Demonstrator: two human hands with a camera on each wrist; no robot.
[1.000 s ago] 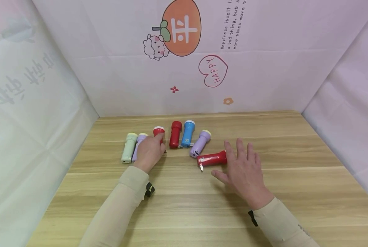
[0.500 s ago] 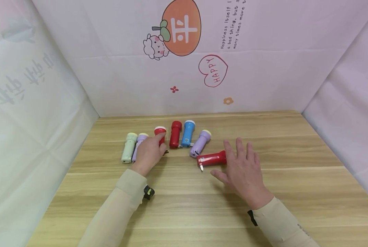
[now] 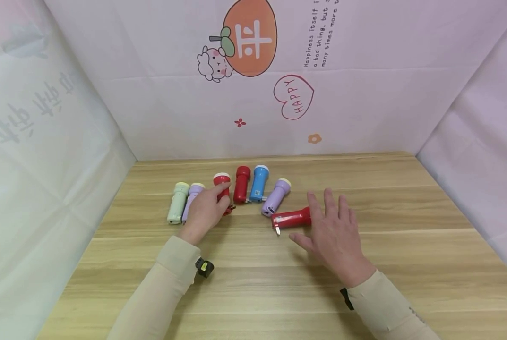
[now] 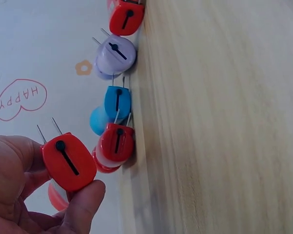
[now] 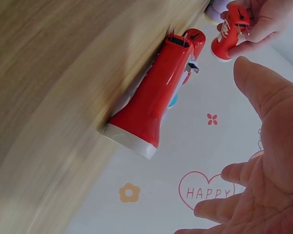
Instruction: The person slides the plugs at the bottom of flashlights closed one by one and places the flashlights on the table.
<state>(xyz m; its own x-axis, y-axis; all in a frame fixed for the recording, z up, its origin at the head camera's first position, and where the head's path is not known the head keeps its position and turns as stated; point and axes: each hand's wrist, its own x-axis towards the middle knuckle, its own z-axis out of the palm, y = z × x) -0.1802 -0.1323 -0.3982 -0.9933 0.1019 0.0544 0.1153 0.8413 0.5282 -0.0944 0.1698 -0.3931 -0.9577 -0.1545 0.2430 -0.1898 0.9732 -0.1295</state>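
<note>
My left hand (image 3: 204, 208) grips a red flashlight with a white rim (image 3: 222, 179) between thumb and fingers; in the left wrist view, the base of this flashlight (image 4: 71, 163) shows two metal prongs. Spread fingers mark my right hand (image 3: 336, 236), which holds nothing. It hovers beside another red flashlight (image 3: 291, 218) lying sideways, with a gap between them in the right wrist view, where that flashlight's body (image 5: 149, 97) shows whole. In the head view the hand hides its wide end. A pale green flashlight (image 3: 178, 203) and a purple flashlight (image 3: 192, 198), partly covered, lie left of my left hand.
Between my hands, at the back, lie a dark red flashlight (image 3: 242, 185), a blue flashlight (image 3: 260, 183) and a tilted purple flashlight (image 3: 276, 197). The wooden table (image 3: 253, 293) ends at a printed white cloth wall (image 3: 172, 118), with more cloth at both sides.
My left hand has shifted slightly, and its red flashlight has moved a little to the right, toward the dark red one. My right hand has barely moved.
</note>
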